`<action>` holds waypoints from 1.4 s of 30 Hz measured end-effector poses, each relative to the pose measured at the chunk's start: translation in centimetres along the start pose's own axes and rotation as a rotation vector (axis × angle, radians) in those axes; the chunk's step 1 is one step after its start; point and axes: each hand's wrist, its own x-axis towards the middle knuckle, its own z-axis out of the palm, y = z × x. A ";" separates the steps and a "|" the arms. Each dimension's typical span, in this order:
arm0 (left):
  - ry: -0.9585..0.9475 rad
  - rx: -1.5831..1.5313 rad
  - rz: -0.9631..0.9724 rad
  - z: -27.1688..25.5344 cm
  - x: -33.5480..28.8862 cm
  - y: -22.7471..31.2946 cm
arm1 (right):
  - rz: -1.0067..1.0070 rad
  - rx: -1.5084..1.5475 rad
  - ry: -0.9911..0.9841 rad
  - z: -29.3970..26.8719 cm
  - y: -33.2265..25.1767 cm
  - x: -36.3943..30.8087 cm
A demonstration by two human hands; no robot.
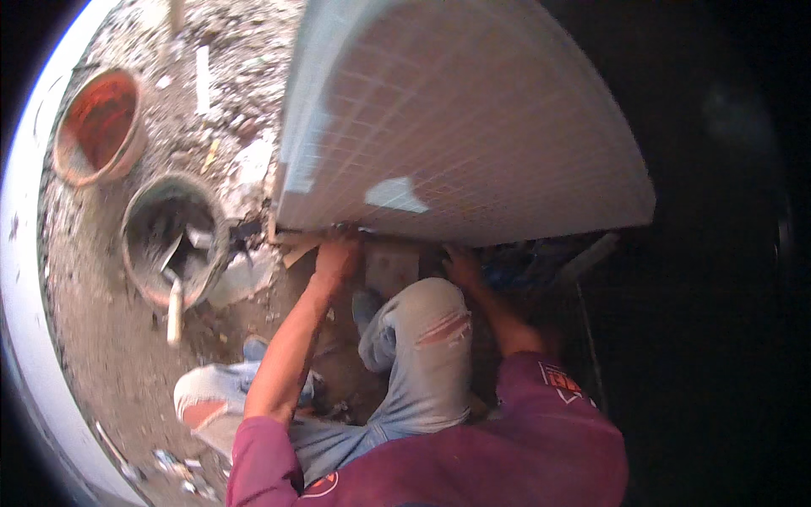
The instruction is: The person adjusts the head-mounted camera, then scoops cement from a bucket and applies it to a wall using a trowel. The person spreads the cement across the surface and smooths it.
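Note:
A large pale tile (473, 127) with a fine grid pattern fills the upper middle of the view, its near edge toward me. My left hand (340, 255) is closed on that near edge, left of centre, its fingers partly hidden. Farther right, my right hand (460, 266) is at the same edge with its fingers curled under the tile, in shadow. Between the hands, below the edge, a pale block-like piece (392, 265) shows above my bent knee. A light patch lies on the tile's surface near my left hand.
To the left stands a bucket (135, 228) holding grey material and a trowel (175, 308) with a pale handle. An orange-lined bucket (101, 127) leans behind it. Rubble covers the ground at the upper left. Small debris (182, 469) lies at the lower left. The right side is dark.

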 end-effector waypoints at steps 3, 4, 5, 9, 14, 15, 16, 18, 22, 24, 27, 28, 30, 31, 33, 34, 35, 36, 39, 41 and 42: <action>-0.439 0.056 -0.154 1.7 1.3 -2.1 | -0.017 0.019 0.041 4.6 2.3 0.8; -0.509 0.116 -0.133 1.9 1.5 -2.6 | 0.013 0.021 0.053 5.8 2.6 0.7; -0.626 0.169 -0.119 2.1 1.7 -2.8 | 0.074 0.017 0.028 6.9 2.8 0.2; -0.413 0.037 0.103 3.9 0.4 -2.6 | 0.087 0.195 0.202 11.3 3.3 -1.3; -0.464 0.290 0.081 7.4 -5.4 -2.0 | 0.106 0.183 0.315 15.9 2.1 -1.9; -0.415 0.258 0.049 7.7 -6.6 -2.0 | 0.132 0.248 0.239 16.2 1.9 -1.8; -0.362 0.250 0.084 7.9 -7.2 -2.2 | 0.159 0.306 0.204 16.3 2.0 -1.7; -0.343 0.271 0.079 8.2 -7.6 -2.6 | 0.132 0.286 0.245 15.9 2.6 -1.2; -0.102 0.304 -0.029 7.3 -7.3 -3.6 | 0.120 0.423 -0.051 14.7 6.0 -0.7; 0.055 0.433 -0.101 6.5 -7.6 -4.0 | 0.086 0.351 0.021 15.2 6.8 -0.6; 0.026 0.507 -0.149 6.2 -8.4 -4.6 | 0.146 0.267 0.149 16.2 7.8 -1.1; -0.011 0.526 -0.126 6.5 -8.5 -4.9 | 0.195 0.241 0.203 16.6 7.9 -1.4; -0.088 0.623 -0.110 7.4 -9.1 -5.1 | 0.268 0.162 0.181 16.8 8.3 -1.9; -0.105 0.681 -0.088 7.9 -9.2 -5.3 | 0.287 0.107 0.115 16.7 8.6 -2.0; -0.117 0.688 -0.071 8.6 -9.2 -5.8 | 0.305 0.090 0.067 16.2 9.0 -2.0; -0.118 0.639 -0.080 8.5 -9.3 -6.1 | 0.300 0.131 0.079 15.9 9.1 -1.8; -0.150 0.578 -0.098 8.3 -9.4 -6.3 | 0.291 0.196 0.157 15.5 9.2 -1.6; -0.143 0.510 -0.111 7.6 -9.5 -6.7 | 0.253 0.115 0.067 15.2 9.2 -1.0; -0.234 0.476 -0.107 5.0 -10.1 -7.3 | 0.183 0.053 0.134 14.4 8.8 0.5; -0.231 0.387 -0.101 3.9 -9.3 -7.2 | 0.129 0.115 0.345 14.1 8.6 1.5; -0.305 0.348 -0.152 3.2 -9.0 -7.2 | 0.098 0.144 0.346 13.9 8.5 1.7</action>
